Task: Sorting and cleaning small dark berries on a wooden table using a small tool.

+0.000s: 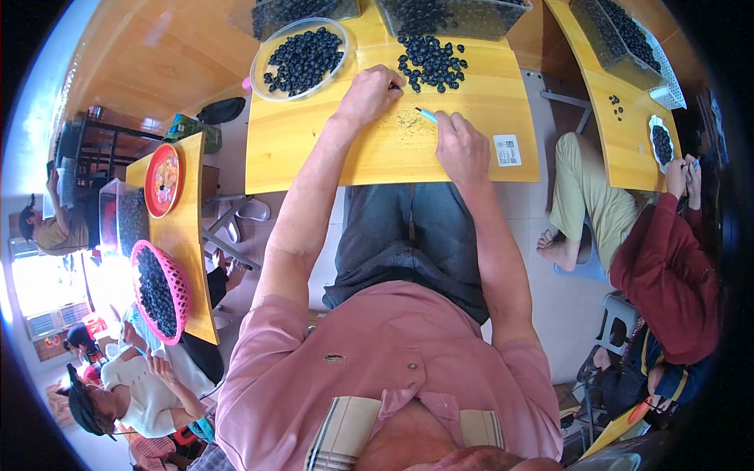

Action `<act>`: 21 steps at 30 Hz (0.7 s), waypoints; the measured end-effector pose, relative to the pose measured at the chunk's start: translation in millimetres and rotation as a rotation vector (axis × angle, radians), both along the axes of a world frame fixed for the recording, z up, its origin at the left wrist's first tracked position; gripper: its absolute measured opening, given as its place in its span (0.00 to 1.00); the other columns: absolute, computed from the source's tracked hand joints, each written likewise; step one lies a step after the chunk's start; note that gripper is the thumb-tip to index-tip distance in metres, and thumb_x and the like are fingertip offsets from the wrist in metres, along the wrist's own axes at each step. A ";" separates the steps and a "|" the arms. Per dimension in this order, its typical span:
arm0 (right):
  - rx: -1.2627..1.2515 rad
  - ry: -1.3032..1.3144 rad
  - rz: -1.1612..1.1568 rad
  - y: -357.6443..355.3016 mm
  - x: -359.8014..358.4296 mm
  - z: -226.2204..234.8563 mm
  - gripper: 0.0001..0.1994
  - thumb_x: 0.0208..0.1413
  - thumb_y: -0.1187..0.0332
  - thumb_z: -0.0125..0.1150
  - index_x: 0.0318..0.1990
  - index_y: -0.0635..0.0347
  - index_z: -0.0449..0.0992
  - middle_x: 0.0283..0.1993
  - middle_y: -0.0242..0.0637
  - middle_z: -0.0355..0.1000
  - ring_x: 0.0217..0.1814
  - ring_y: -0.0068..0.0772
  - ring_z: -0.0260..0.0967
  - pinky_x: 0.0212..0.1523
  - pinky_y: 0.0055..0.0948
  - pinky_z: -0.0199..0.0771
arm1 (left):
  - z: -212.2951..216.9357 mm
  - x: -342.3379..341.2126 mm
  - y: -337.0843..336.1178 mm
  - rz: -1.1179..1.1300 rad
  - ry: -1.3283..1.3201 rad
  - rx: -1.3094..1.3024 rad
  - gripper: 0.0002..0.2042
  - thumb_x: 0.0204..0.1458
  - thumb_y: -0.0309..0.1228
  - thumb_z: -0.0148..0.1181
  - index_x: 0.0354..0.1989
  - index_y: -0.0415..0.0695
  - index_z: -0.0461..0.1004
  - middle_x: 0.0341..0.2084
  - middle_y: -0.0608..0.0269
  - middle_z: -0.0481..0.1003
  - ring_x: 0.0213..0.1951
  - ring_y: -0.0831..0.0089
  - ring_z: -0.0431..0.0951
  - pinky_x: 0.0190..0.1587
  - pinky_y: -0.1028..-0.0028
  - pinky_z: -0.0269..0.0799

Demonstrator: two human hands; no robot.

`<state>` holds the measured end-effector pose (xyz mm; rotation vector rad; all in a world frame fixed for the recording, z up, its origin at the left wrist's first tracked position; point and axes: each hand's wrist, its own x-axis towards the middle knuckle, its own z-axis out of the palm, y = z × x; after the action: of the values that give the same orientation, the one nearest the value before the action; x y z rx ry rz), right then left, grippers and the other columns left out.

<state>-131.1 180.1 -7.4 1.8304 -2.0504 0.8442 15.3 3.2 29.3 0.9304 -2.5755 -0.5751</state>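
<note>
My left hand (367, 97) is closed in a pinch beside the left edge of a loose pile of small black round pieces (432, 64). Something small and dark shows at its fingertips, too small to make out. With my right hand (463, 147) I grip a slim light-blue-handled tool (426, 115); its thin dark tip points up and left, towards my left hand. Fine crumbs (409, 122) lie scattered on the yellow wooden table (302, 157) between the two hands. Left of the pile, a round clear tub (346, 63) holds many more black pieces.
Clear bins (471, 30) of black pieces line the table's far edge. A white printed card (506, 150) lies right of my right hand. At the right table, a person in dark red sleeves (664, 267) works. On the left table are a red tray (162, 206) and a pink basket (182, 302).
</note>
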 end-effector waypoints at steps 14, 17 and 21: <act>0.028 0.040 -0.004 2.5 1.8 2.1 0.13 0.52 0.75 0.60 0.46 0.57 0.78 0.32 0.37 0.71 0.34 0.38 0.77 0.31 0.39 0.80 | -23.1 9.4 69.3 0.284 0.658 0.557 0.12 0.51 0.22 0.70 0.44 0.35 0.81 0.32 0.62 0.81 0.34 0.80 0.79 0.42 0.78 0.78; 0.020 0.037 0.017 1.5 1.6 4.1 0.13 0.52 0.76 0.60 0.47 0.57 0.77 0.32 0.37 0.70 0.34 0.38 0.76 0.31 0.38 0.79 | -32.7 7.9 77.7 0.294 0.687 0.569 0.15 0.51 0.21 0.70 0.47 0.34 0.79 0.32 0.65 0.80 0.34 0.82 0.79 0.42 0.79 0.78; 0.028 0.048 0.017 2.8 2.6 4.9 0.14 0.52 0.76 0.60 0.47 0.58 0.77 0.32 0.36 0.70 0.33 0.37 0.76 0.30 0.38 0.79 | -34.6 7.3 79.2 0.278 0.672 0.527 0.15 0.50 0.21 0.71 0.48 0.35 0.79 0.32 0.64 0.80 0.34 0.81 0.79 0.42 0.78 0.79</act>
<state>-128.5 182.9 -2.5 1.8669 -2.0294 0.7722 22.5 82.5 -5.3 1.0025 -1.6907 -1.2619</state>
